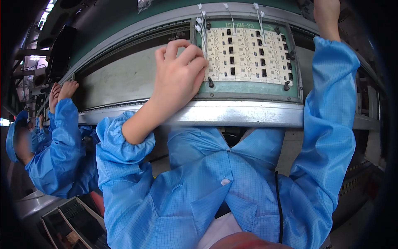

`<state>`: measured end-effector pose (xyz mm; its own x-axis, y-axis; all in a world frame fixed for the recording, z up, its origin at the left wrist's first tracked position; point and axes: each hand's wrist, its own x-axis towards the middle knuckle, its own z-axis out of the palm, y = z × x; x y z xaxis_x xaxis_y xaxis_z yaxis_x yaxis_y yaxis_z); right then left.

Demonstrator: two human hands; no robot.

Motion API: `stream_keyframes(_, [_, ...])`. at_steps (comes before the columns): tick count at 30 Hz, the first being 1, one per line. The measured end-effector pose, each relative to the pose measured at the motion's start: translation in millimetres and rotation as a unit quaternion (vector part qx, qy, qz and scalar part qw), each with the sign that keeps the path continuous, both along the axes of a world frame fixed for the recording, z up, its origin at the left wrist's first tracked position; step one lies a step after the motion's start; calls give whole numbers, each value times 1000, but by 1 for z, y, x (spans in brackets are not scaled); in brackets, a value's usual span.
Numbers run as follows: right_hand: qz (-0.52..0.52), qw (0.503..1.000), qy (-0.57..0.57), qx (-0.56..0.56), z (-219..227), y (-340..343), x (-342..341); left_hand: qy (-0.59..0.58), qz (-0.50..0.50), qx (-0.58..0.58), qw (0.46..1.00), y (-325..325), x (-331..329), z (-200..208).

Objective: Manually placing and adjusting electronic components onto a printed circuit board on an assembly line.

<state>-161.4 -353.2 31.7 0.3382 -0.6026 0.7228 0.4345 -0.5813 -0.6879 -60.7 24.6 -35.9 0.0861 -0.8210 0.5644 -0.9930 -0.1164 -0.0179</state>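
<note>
My left hand (179, 72) is at the left edge of a panel of white circuit boards (248, 56) with rows of black parts. Its fingers are bent, and the tips close against the panel's edge where thin white wires come down; whatever is between them is hidden. The panel lies in a green fixture (257, 88) held by small black clips (286, 86). Several white wires with plugs (199, 28) stick up past the fixture's far side. At the upper right, my right hand (327, 16) reaches beyond the fixture, its fingers cut off by the picture's edge.
The fixture rests on a conveyor line with a metal front rail (236, 114) close to my lap. Left of it runs a grey belt surface (120, 81). A co-worker in blue (58, 153) sits at the left, hands over the line. Black trays (74, 220) stand at lower left.
</note>
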Motion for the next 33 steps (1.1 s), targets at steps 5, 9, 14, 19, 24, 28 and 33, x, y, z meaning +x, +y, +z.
stream_keyframes(5, [66, 995, 78, -5, -11, 37, -12, 18, 22, 33, 999, 1, -7, -3])
stream_keyframes(9, [108, 989, 104, 10, -22, 57, -28, 41, 1, 59, 997, -4, -10, 6])
stream_keyframes(14, [101, 969, 227, 11, -37, 110, -38, -19, 8, 119, 993, -70, 53, 46])
stream_keyframes(19, [62, 957, 238, -154, -60, 137, -29, 53, 89, 3, 995, -214, 119, 42])
stream_keyframes(24, [142, 938, 305, -79, -60, 156, -34, -94, 112, 43, 988, -264, 155, 12])
stream_keyframes(28, [56, 936, 258, -232, -48, 153, -33, -216, 99, -12, 971, -260, 161, 11])
stream_keyframes(33, [-37, 932, 212, -293, -57, 149, -31, 22, 17, -139, 990, -230, 147, 63])
